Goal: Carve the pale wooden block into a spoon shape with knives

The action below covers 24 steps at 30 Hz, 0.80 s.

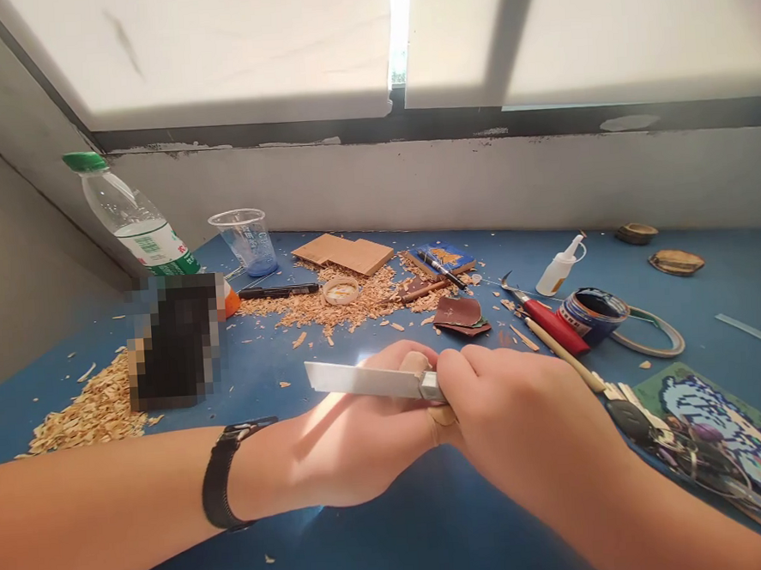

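Right grip closed firmly round a utility knife, blade pointing left over the left grip, that one curled, its contents hard to tell, folded brown sheet just beyond, wood shavings farther back on the blue desk

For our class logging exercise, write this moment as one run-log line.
right hand: holds knife | left hand: beside knife, hold unclear | blade: exposed, tip leftward | table: wood shavings
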Motion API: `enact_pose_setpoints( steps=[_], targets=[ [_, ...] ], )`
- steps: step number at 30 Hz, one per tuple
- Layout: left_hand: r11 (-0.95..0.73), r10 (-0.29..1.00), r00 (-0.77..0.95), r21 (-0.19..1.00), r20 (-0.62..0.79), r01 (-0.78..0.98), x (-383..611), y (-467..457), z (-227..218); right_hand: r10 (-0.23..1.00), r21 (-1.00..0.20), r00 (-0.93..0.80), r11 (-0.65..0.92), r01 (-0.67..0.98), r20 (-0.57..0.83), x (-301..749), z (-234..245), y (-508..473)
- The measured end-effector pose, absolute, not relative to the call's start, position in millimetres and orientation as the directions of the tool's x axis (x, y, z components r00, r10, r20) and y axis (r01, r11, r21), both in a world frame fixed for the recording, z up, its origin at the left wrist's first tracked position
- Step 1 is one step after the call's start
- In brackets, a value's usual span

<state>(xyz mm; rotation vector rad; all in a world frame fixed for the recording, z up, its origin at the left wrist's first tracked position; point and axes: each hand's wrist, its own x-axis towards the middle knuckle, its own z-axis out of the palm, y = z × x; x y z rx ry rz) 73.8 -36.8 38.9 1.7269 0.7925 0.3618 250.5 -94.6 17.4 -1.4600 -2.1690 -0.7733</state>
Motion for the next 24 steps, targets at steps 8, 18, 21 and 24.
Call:
enact_pose_setpoints(
  steps=[8,18,21,24],
  targets=[
    [0.116,0.688,0.697,0.979,-0.201,0.167,81,-41,28,0.752,0.165,-0.199,0.121,0.979,0.628,239,10,-95],
    [0.038,0.746,0.641,0.972,-0.183,0.233,74,-40,28,0.796,0.166,-0.153,0.066,0.984,0.586,234,15,-107],
    [-0.02,0.719,0.678,0.97,-0.154,0.242,75,-42,31,0.781,0.171,-0.23,0.159,0.972,0.581,240,18,-103],
    [-0.112,0.716,0.692,0.964,-0.089,0.24,75,-44,35,0.754,0.212,-0.337,0.261,0.942,0.564,247,22,-96]
  ],
)
